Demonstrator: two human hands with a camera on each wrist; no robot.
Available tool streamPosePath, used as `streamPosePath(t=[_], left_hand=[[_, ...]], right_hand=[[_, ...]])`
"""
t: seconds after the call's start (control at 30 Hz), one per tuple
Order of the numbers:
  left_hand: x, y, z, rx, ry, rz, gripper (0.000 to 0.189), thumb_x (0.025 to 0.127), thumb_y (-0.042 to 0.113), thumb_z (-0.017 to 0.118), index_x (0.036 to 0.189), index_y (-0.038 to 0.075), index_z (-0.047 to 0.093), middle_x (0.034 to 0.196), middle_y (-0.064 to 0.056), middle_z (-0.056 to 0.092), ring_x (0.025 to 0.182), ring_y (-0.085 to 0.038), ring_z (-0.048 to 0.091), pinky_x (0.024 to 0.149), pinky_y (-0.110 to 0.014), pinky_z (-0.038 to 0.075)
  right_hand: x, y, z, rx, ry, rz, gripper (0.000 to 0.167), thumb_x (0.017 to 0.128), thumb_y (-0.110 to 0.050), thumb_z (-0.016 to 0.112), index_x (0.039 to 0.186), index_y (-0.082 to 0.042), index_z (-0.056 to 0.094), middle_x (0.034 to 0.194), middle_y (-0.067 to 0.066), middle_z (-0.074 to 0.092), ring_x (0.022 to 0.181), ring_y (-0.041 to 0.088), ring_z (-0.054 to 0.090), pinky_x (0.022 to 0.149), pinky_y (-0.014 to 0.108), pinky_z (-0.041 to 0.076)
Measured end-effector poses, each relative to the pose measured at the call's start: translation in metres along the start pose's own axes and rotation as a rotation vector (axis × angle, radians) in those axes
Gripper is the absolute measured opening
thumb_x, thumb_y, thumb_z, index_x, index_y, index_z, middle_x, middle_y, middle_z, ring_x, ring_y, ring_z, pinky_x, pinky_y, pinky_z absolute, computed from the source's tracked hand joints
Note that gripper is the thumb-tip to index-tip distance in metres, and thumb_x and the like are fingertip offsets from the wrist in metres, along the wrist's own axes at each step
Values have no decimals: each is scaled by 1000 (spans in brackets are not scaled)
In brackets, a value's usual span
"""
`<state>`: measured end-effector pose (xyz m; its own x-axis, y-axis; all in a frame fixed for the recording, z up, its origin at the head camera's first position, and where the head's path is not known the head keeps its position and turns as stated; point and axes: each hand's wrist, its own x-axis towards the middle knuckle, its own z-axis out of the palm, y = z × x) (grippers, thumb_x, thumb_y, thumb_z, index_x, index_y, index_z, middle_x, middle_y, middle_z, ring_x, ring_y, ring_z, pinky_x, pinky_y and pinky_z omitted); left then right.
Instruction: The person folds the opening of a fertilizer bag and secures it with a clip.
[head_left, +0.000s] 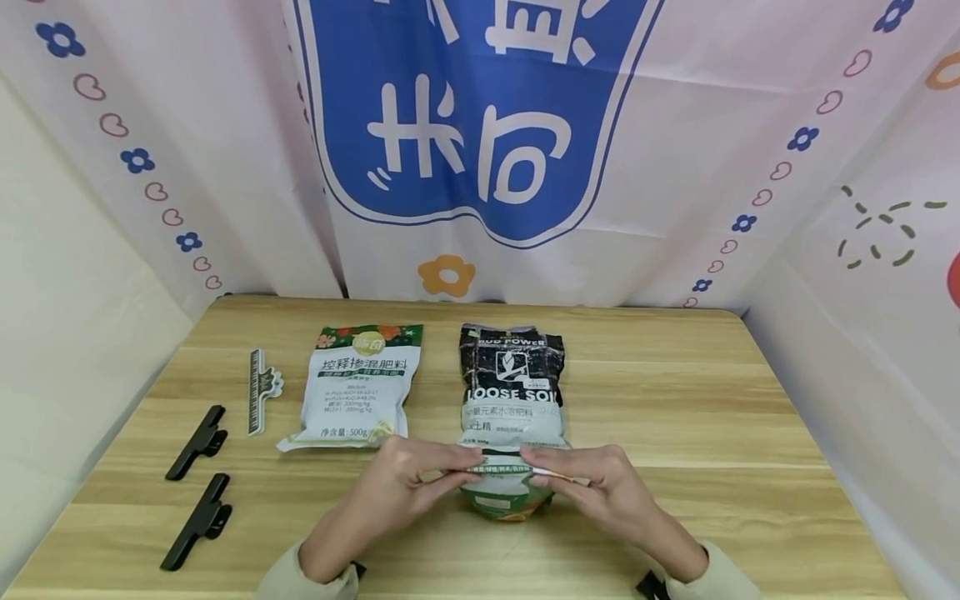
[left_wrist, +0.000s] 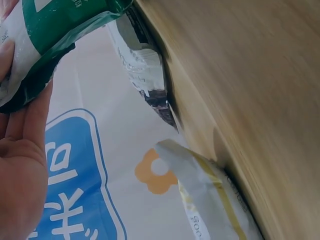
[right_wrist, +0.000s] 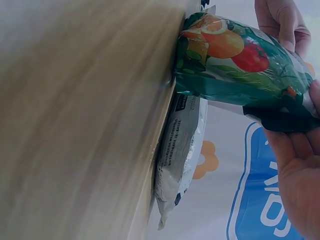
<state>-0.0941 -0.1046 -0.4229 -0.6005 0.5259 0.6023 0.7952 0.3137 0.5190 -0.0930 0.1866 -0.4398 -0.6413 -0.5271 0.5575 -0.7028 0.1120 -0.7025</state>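
Observation:
Both hands pinch the upper edge of a green and white packet with fruit pictures (head_left: 502, 502), which stands upright near the middle of the table. My left hand (head_left: 401, 483) grips the left end of that edge, and my right hand (head_left: 596, 479) grips the right end, thumbs on the near side. In the right wrist view the packet (right_wrist: 240, 55) shows its orange and tomato print. Right behind it lies a black and white "LOOSE SOIL" bag (head_left: 512, 375), its lower part partly hidden.
A white bag with a green top band (head_left: 360, 387) lies left of the black and white one. Farther left are a clear sealing clip (head_left: 257, 392) and two black sealing clips (head_left: 197, 443), (head_left: 198, 522). A printed curtain (head_left: 675, 167) hangs behind the wooden table (head_left: 675, 383).

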Motion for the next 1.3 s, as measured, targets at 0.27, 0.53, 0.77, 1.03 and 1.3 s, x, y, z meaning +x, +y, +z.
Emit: streamPosePath(t=[0.27,0.53,0.77,1.03,1.3], left_hand=[[1,0,-1,34,-14,8,22,88,15,85,109,11,81,106,-3,83,97,-16,80,91,-20,62],[-3,1,-9,126,-27,-34,20,91,23,83,109,15,80,105,2,82,95,-12,79,88,-27,64],[-8,-2,-18,139,4,-41,20,92,21,82,111,14,80,109,0,81,96,-15,78,87,-28,65],[-10,-6,-35,181,59,-119,26,88,13,83,113,19,77,110,3,65,88,-5,61,72,-19,58],[-6,-18,-72,363,57,-159,26,85,10,84,110,16,79,113,0,75,104,-18,71,88,-40,63]], right_hand=[[0,0,0,-4,-5,-16,35,87,8,78,121,-2,76,118,17,76,113,30,76,103,28,57],[-1,-1,0,-2,2,-12,35,87,8,78,120,-3,77,117,16,77,112,31,76,102,28,57],[0,0,0,-11,9,-12,34,86,7,79,119,-3,77,117,15,77,111,32,76,102,27,57],[0,-1,-1,-32,14,-9,31,87,5,79,117,-3,79,116,15,78,110,33,77,103,27,57],[1,-3,-2,-43,20,-19,31,87,4,79,117,-3,79,116,15,79,111,33,77,103,30,57]])
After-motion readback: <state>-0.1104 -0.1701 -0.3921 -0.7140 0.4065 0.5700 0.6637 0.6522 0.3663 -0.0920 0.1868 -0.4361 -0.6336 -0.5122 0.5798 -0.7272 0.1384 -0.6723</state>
